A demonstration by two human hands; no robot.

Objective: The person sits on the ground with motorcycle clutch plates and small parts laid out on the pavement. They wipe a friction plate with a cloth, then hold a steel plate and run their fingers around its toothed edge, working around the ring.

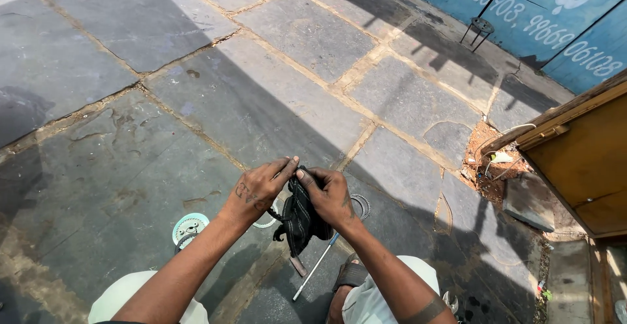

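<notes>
Both hands, left hand (261,187) and right hand (330,196), pinched shut on dark greasy chain bundle (300,216); slack loops liable to slip onto stone floor (261,102).

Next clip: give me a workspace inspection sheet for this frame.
Surface: grey stone paving, cracked joints, part shade.
Job's things: black strap-like bundle, gripped from both sides.
Clutter: toothed discs, thin rod on the ground.
Hands: left hand and right hand pinch the bundle's top.
Cables: white wire near the rubble.
Surroundings: blue painted wall, yellow cabinet, wire stand.
</notes>
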